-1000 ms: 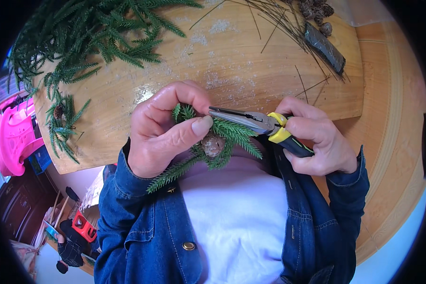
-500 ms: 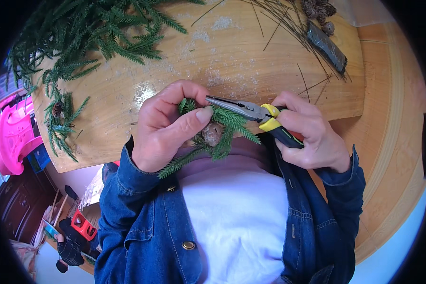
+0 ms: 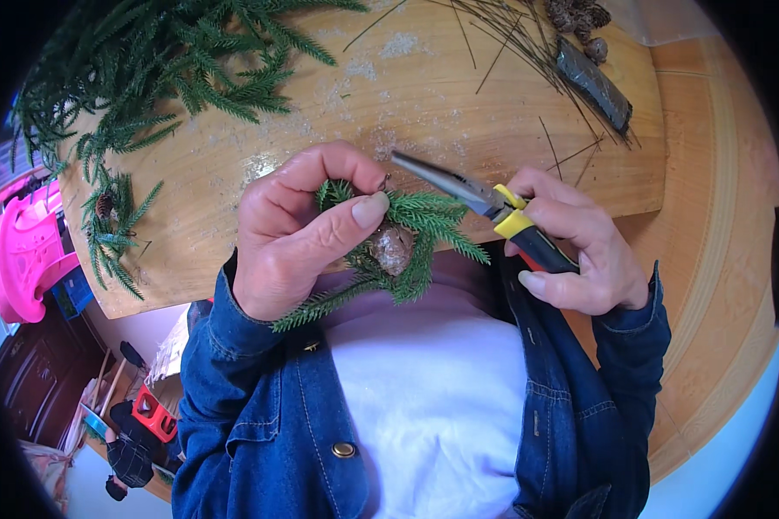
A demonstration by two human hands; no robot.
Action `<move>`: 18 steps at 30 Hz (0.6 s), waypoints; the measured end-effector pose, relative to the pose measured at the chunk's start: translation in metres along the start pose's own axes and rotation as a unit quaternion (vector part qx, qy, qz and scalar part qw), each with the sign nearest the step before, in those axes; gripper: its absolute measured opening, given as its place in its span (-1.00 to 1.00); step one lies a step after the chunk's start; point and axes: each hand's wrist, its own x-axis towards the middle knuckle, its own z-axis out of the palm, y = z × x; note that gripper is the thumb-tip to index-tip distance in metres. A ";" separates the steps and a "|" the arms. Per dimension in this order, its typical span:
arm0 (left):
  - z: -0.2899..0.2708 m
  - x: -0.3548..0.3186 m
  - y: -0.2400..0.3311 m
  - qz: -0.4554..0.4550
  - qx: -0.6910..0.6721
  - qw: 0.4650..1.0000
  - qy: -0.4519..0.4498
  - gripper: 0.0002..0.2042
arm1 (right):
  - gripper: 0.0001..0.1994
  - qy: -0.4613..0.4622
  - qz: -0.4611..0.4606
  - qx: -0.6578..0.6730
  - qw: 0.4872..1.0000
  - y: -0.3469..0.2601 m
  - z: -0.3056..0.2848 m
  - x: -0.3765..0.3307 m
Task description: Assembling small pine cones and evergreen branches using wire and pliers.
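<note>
Between thumb and forefinger, my left hand (image 3: 299, 229) pinches a green pine sprig (image 3: 428, 216) near its top. A brownish pine cone (image 3: 392, 249) with whitish specks sits among the needles of that sprig. Just above my fingertips a short dark stub, perhaps wire, sticks up. My right hand (image 3: 571, 238) is closed round the black and yellow handles of long-nose pliers (image 3: 459, 186). The pliers' jaws point up and to the left, with their tip a little apart from the stub.
A heap of green pine sprigs (image 3: 173, 69) covers the table's far left, and a smaller sprig with a cone (image 3: 112, 229) lies nearer. Thin dark wires (image 3: 515, 52), a dark wrapped bundle (image 3: 593, 82) and pine cones (image 3: 580, 17) lie at far right. A pink plastic chair (image 3: 30, 255) stands left; another person (image 3: 134, 445) is beyond.
The pliers have come away from the stub at my left fingertips, and my right hand has shifted slightly right. The sprig has tilted slightly in my left hand.
</note>
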 end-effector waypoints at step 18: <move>0.003 0.001 -0.006 -0.013 0.047 0.999 0.017 -0.87 | -0.79 -0.020 -0.042 -0.090 0.995 0.010 0.003 -0.002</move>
